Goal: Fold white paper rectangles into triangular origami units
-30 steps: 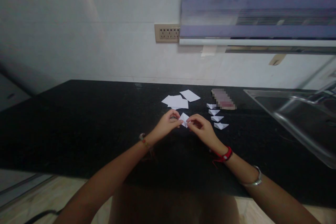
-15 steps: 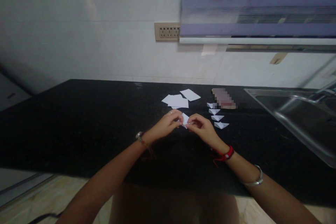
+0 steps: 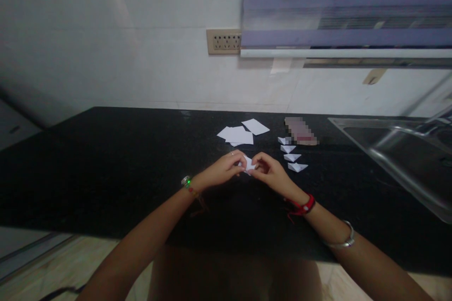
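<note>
White paper (image 3: 249,164) (part-hidden) between left fingers (image 3: 241,156) and right fingers (image 3: 260,156).

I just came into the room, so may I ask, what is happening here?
Someone's left hand and right hand together hold a small piece of white paper, partly hidden by them, over a black counter. Flat white sheets lie just beyond the hands. Four folded pieces sit in a row to the right.

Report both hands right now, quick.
Left hand: closed, pinching the left side of the small white paper.
Right hand: closed, pinching the right side of that same paper.
</note>
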A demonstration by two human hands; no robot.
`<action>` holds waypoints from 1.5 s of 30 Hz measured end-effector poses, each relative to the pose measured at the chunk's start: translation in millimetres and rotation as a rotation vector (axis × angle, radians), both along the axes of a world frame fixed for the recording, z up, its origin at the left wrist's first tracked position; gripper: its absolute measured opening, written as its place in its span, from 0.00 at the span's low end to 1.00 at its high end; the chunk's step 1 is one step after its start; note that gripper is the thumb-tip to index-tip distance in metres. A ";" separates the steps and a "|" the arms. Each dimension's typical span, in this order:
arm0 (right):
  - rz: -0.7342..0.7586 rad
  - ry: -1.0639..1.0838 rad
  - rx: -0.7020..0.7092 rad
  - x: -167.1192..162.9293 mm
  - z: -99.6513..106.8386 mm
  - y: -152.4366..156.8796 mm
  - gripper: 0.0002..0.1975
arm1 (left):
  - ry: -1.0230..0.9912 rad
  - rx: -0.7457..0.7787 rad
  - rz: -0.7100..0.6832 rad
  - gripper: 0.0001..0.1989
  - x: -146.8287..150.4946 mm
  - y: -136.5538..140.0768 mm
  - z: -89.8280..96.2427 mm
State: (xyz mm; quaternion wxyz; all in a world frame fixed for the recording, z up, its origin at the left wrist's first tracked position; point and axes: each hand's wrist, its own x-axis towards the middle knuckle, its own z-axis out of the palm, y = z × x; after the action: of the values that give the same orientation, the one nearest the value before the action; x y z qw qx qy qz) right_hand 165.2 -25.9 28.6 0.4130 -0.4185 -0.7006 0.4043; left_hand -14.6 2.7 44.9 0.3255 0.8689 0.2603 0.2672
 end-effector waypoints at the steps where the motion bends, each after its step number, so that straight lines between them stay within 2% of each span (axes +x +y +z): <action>1: 0.005 0.002 -0.008 0.0 -0.2 0.1 0.09 | 0.000 0.004 0.002 0.05 0.1 0.0 -0.1; 5: -0.020 -0.014 -0.014 -0.1 -2.9 0.9 0.09 | 0.027 0.011 0.006 0.05 1.0 -0.6 -1.9; 9: -0.040 -0.092 0.127 0.4 -3.4 1.0 0.02 | 0.040 0.006 -0.002 0.05 2.0 -2.3 -3.5; 13: -0.001 -0.163 0.231 2.1 -0.5 1.3 0.04 | 0.016 0.009 -0.004 0.06 1.7 -2.5 -3.2; 19: 0.018 -0.171 0.232 2.9 2.6 1.3 0.04 | -0.001 0.065 -0.031 0.06 1.3 -0.2 -5.1; 25: -0.073 -0.169 0.156 0.1 -3.5 0.3 0.05 | 0.002 0.078 0.003 0.05 4.1 -1.4 -9.3; 30: -0.109 -0.180 0.212 -1.6 -5.4 -0.4 0.05 | -0.020 0.047 0.034 0.06 6.2 -3.2 -9.7; 34: -0.048 -0.216 0.283 0.8 0.1 1.3 0.02 | -0.056 0.016 0.040 0.06 7.1 -3.5 -9.6; 37: 0.021 -0.227 0.300 3.4 4.0 2.9 0.04 | -0.090 0.018 0.033 0.05 7.2 -3.1 -10.7; 40: 0.019 -0.236 0.281 3.8 4.4 2.5 0.04 | -0.092 0.036 0.028 0.05 7.4 -3.1 -12.3; 45: -0.068 -0.216 0.193 0.9 -0.5 1.4 0.03 | -0.064 0.058 0.022 0.05 8.9 -4.3 -13.0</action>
State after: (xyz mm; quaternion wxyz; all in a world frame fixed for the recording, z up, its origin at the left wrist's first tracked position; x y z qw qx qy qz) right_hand 166.1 -24.5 28.1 0.3870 -0.4415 -0.7619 0.2734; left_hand -5.7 -1.6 32.0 0.3052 0.8661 0.2514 0.3057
